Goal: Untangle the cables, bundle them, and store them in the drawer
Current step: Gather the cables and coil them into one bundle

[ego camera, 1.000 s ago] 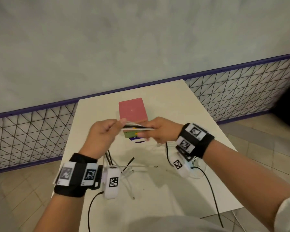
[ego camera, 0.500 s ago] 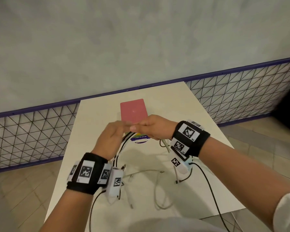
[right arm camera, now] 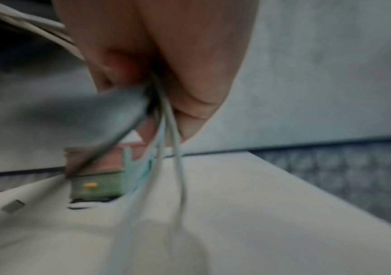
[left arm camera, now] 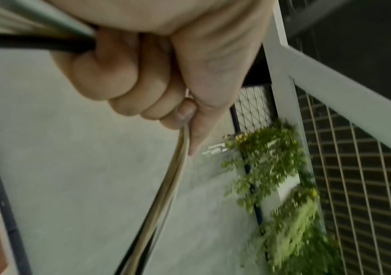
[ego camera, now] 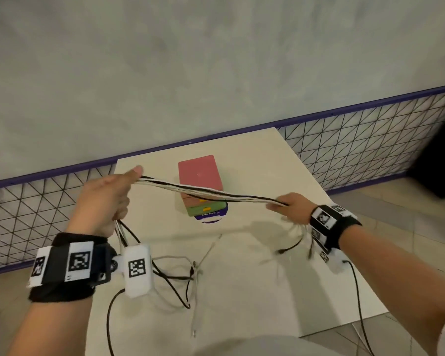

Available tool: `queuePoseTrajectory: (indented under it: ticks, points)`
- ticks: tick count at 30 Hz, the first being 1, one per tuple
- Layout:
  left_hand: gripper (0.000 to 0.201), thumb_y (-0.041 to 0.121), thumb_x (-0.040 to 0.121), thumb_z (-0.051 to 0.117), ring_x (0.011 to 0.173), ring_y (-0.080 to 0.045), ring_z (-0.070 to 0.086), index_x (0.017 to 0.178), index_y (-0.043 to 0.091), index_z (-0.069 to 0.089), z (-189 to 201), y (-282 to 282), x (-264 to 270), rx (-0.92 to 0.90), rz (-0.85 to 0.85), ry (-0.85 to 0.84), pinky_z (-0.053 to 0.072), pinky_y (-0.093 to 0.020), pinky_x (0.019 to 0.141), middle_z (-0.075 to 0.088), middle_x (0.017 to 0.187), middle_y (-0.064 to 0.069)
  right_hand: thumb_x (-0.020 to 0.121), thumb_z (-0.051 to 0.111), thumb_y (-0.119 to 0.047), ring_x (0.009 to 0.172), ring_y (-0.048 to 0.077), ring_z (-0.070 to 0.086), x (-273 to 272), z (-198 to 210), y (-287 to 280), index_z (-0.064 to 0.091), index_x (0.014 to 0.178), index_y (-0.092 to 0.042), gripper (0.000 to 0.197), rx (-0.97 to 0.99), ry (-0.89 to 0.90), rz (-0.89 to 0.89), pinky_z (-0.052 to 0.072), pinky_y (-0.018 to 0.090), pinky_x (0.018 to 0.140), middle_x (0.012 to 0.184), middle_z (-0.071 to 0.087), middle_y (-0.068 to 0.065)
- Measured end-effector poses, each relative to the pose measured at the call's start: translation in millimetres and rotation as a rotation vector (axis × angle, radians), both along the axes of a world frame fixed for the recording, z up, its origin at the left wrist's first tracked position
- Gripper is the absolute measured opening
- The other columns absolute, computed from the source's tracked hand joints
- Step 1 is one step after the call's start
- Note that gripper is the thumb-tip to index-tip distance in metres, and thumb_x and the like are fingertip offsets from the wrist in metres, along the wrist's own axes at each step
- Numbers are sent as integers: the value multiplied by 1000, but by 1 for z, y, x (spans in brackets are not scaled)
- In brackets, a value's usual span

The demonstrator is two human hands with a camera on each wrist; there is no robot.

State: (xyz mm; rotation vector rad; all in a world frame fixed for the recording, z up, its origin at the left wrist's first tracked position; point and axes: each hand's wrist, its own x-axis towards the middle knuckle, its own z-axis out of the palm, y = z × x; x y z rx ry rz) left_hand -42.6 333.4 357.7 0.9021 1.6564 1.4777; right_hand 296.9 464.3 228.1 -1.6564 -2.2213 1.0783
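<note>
A bunch of white and black cables [ego camera: 211, 192] is stretched taut in the air between my two hands. My left hand [ego camera: 106, 194] grips one end at the left, fingers curled round the strands [left arm camera: 91, 40]. My right hand [ego camera: 289, 208] grips the other end at the right, with loose ends [right arm camera: 173, 148] hanging below it. Cable tails [ego camera: 175, 281] trail from the left hand onto the table. Behind the stretched cables stands a small drawer box [ego camera: 201, 183] with a pink top and a green drawer front [right arm camera: 95, 186].
The white table [ego camera: 254, 291] stands against a grey wall with a purple-railed wire mesh fence [ego camera: 357, 142]. A round purple and white sticker [ego camera: 211, 218] lies under the box's front. Tiled floor lies on both sides of the table.
My hands were close together in front of the box; they have moved apart, left hand up and left, right hand to the right, pulling the cables out straight.
</note>
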Motion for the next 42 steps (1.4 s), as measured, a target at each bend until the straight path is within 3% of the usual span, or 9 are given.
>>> queuePoseTrajectory:
  ticks: [10,14,23,27,30,33,36,38,42]
  points:
    - [44,20,87,65,31,-4,14,58,25,32,-1,8,-4,119,105,-285,10,-19,38,22,37,14,87,58,-50,65,28,67,37,-76,-13,55,55,-12,50,-234,146,-330,49,30,66,51,64,3]
    - [41,19,88,63,30,-4,15,59,24,34,-6,10,-5,127,67,-254,11,-17,36,23,37,14,96,42,-48,63,27,55,37,-80,-14,43,59,-16,49,-59,-161,-254,37,29,56,56,51,3]
    - [38,18,87,64,29,-4,16,61,21,38,-8,16,4,89,61,-176,13,-13,34,25,36,14,98,33,-48,100,26,61,37,-84,-19,50,115,-15,41,88,-625,13,47,34,80,111,64,7]
    - [35,28,82,73,37,-11,17,61,18,47,-26,20,27,13,4,44,16,-19,39,24,41,10,47,62,-85,138,26,29,23,-84,-23,12,145,-31,123,14,-694,195,23,54,107,145,35,3]
    - [49,29,82,73,40,-13,16,51,16,37,-40,23,49,16,-58,152,18,-24,44,19,47,4,47,68,-80,147,23,5,-19,-41,-21,-10,147,-40,133,131,-379,205,4,61,113,157,11,3]
    - [57,28,86,69,34,-8,22,36,21,42,-42,25,71,24,-155,239,21,-25,45,25,37,10,63,72,-66,141,15,26,-69,29,-26,6,149,-35,113,174,164,288,21,50,116,154,28,0]
    - [53,27,91,61,30,-2,34,39,24,52,-34,22,86,80,-234,284,28,-18,42,37,30,11,83,70,-32,96,8,61,-108,79,-43,48,130,-20,53,114,353,455,47,27,87,112,64,-6]
    - [55,39,93,53,32,-3,33,40,24,51,-28,21,84,79,-248,249,28,-16,41,37,33,11,91,60,-21,59,9,55,-122,92,-47,65,98,-19,8,43,438,455,45,28,63,70,61,-7]
    - [47,54,87,41,39,-5,23,59,16,46,-28,13,73,101,-361,47,22,-18,40,30,43,13,85,59,-7,42,4,38,-131,99,-50,60,68,-14,19,-157,737,204,30,20,48,46,45,-8]
